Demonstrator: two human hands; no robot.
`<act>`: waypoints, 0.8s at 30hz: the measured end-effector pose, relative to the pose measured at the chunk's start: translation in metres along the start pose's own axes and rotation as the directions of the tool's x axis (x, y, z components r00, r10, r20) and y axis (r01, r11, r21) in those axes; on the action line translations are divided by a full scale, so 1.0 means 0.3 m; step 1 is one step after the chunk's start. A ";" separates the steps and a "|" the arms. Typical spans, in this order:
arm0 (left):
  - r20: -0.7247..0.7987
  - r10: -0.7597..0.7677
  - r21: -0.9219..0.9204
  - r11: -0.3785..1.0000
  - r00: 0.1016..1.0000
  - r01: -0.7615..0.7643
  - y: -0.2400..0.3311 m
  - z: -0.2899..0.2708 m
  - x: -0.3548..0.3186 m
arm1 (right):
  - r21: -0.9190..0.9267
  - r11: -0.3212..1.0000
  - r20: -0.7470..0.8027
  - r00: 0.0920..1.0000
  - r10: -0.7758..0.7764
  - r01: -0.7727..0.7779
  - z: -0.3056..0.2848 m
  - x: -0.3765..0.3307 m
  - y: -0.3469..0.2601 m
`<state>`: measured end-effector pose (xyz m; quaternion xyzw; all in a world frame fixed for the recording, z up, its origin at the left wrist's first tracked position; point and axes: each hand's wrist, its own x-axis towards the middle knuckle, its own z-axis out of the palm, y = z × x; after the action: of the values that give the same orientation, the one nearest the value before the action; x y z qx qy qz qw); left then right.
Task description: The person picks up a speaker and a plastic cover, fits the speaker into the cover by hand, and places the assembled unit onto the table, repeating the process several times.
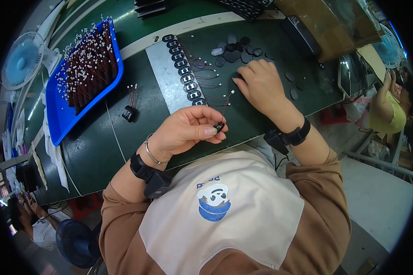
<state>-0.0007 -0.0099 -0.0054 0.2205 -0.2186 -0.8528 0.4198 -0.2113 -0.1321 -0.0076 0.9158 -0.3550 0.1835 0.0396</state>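
Near the table's front edge, my left hand [190, 129] pinches a small black oval part [219, 127] between thumb and fingers. A thin dark-red wire lead runs up from it to a white connector [232, 92]. My right hand [260, 87] is over the table to the right, thumb apart from its bent fingers, with nothing visible in it. Just beyond it lie loose flat black oval pieces [232, 56]. Left of them, a row of black oval parts with silver centres [184, 71] lines the edge of a pale metal plate [163, 68], their wires trailing right.
A blue tray [55, 117] of many wired leads with white connectors stands at the left. Beside it lies a small wired black bundle [129, 113]. A black box [301, 35] and a cardboard box [328, 27] stand at the back right. Several black ovals [293, 93] lie right of my right hand.
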 end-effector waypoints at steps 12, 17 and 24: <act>-0.010 -0.019 0.038 0.999 1.000 0.019 0.003 -0.006 0.003 | 0.307 0.943 -0.046 0.992 -0.120 0.128 -0.075 -0.059 0.076; -0.055 -0.028 0.059 0.998 0.998 0.032 0.007 0.002 -0.002 | 0.346 0.934 0.047 0.992 -0.114 0.091 -0.039 -0.033 0.116; 0.076 0.047 0.027 0.998 0.996 -0.049 -0.007 -0.005 0.004 | 0.399 0.912 0.157 0.973 -0.168 0.093 -0.052 -0.005 0.116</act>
<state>-0.0019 -0.0100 -0.0081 0.1886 -0.2518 -0.8470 0.4284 -0.2402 -0.1540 0.0044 0.9404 -0.2512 0.1599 -0.1645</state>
